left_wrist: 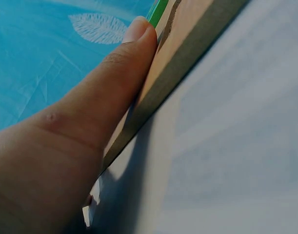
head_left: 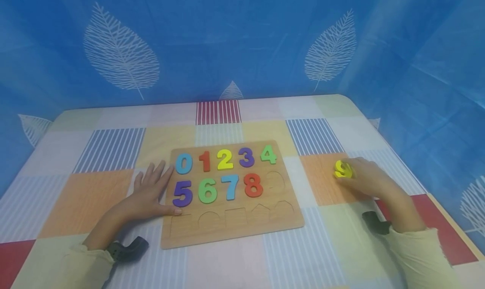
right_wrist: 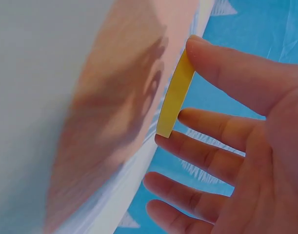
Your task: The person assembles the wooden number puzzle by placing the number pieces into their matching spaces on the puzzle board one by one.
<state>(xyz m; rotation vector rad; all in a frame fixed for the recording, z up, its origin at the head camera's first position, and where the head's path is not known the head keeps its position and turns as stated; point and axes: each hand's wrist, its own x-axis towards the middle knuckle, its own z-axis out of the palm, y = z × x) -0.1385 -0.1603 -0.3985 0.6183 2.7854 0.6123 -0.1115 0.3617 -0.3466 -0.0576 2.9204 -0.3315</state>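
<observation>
A wooden number board (head_left: 231, 234) lies on the cloth, bearing coloured digits 0 to 8 in two rows. The left hand (head_left: 148, 197) rests at the board's left edge with fingers spread, its thumb (left_wrist: 131, 58) lying on the wood below the purple 5 (head_left: 182, 194). Off to the right of the board, the right hand (head_left: 363, 177) pinches a yellow number 9 (head_left: 342, 169) between thumb and fingertips. The right wrist view shows this yellow piece (right_wrist: 174, 100) edge-on, held over the orange patch, with the remaining fingers extended.
Carved outlines show at the right end of the second row (head_left: 275, 182) and along the bottom row (head_left: 235, 218) of the board. A patchwork tablecloth (head_left: 227, 263) covers the table. Blue leaf-printed curtains (head_left: 235, 36) hang behind and beside it. Each wrist wears a dark strap mount (head_left: 130, 250).
</observation>
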